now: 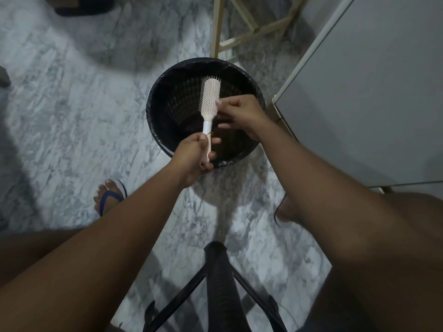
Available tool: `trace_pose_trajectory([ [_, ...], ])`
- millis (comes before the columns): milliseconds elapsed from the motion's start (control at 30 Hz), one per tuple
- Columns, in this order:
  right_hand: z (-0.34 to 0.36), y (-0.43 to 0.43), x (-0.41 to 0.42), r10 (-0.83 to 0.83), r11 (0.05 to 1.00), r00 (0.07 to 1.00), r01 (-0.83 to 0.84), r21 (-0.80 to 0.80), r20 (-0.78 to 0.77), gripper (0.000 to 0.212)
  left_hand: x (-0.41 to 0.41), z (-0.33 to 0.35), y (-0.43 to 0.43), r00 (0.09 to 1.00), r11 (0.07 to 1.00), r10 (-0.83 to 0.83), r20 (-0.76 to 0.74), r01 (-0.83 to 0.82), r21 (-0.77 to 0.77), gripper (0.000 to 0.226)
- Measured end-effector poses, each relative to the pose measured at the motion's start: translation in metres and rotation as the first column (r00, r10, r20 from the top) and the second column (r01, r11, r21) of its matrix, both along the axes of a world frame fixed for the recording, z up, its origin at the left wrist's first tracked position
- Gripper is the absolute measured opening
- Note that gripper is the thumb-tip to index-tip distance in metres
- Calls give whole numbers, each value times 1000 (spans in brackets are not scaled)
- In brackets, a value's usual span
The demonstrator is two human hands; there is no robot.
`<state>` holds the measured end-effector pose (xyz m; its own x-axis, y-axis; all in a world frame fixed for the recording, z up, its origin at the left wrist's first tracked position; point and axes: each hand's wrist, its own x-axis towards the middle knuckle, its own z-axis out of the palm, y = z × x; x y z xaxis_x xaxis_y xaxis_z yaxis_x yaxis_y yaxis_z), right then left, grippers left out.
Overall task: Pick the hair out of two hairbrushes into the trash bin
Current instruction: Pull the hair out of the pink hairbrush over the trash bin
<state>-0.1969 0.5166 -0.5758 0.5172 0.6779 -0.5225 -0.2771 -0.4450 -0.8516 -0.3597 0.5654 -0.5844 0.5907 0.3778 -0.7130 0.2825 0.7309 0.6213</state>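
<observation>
Head view shows your left hand (pixel 194 154) curled tight round the handle of the pale hairbrush (pixel 210 97), its fingers (pixel 212 155) wrapped and the thumb laid along the handle. The brush head points away from you, bristles up, beyond those fingers and directly over the open mouth of the trash bin (pixel 149 111), which stands on the marble floor. Just right of the brush head, your right hand (pixel 242 113) has thumb and forefinger drawn narrow into a pinch at the bristle edge. Whether any hair is caught between them is too fine to tell.

To do this pull well, you should probably hold the handle firm so the head does not twist. Pinch low at the bristle roots and draw up along the bristles rather than sideways, so strands slide off without snapping. Let go only with the pinching fingers over the bin, so nothing drifts to the floor. No second brush is in sight.
</observation>
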Motion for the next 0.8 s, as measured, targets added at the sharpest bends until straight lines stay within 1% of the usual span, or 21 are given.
trace_pose_trajectory([
  [100,1,5,3,-53,997,992,59,-45,116,27,1,1,1,999,999,24,21,-24,-29,22],
  [133,1,5,6,-67,996,989,74,-54,133,29,1,1,2,999,999,31,19,-30,-32,23],
  [200,5,4,11,-75,996,993,79,-42,92,30,0,0,3,998,998,54,15,-53,-35,25],
  [267,7,2,14,5,1000,999,-4,-16,50,28,-1,-1,4,997,996,74,15,-73,-41,26],
  [300,6,1,13,66,998,995,-65,-12,69,31,-1,-2,5,997,996,74,13,-73,-45,26],
  [367,1,1,11,167,986,964,-162,-38,206,44,-1,-3,4,998,997,55,4,-54,-56,27],
  [400,-2,2,10,180,984,938,-171,-58,297,46,-1,-4,4,999,997,43,2,-42,-65,27],
  [467,-6,4,11,145,989,890,-126,-72,432,35,-1,-4,2,1000,996,31,4,-31,-83,26],
  [500,-7,6,12,114,993,880,-91,-72,462,27,-2,-3,1,1000,996,30,6,-29,-84,26],
  [567,-8,10,16,35,997,875,6,-83,483,17,-3,-3,1,1000,998,14,1,-14,-62,26],
  [633,-6,16,18,-79,991,882,120,-59,465,18,-5,-2,0,1000,999,-9,-3,9,-38,25],
  [667,-6,20,17,-111,988,889,147,-46,445,23,-5,-2,-1,1000,999,-16,-3,16,-33,24],
  [700,-4,23,16,-85,991,897,121,-57,434,36,-5,-1,-2,1000,999,-23,-5,23,-27,23],
  [733,-3,26,15,-6,994,900,54,-99,437,55,-5,0,-3,999,999,-35,-12,35,-16,22],
  [767,-2,29,14,100,986,878,-25,-164,468,72,-4,1,-4,998,999,-53,-21,53,0,22],
  [800,-3,32,12,181,974,838,-78,-214,515,82,-4,2,-6,997,997,-73,-27,73,14,22],
])
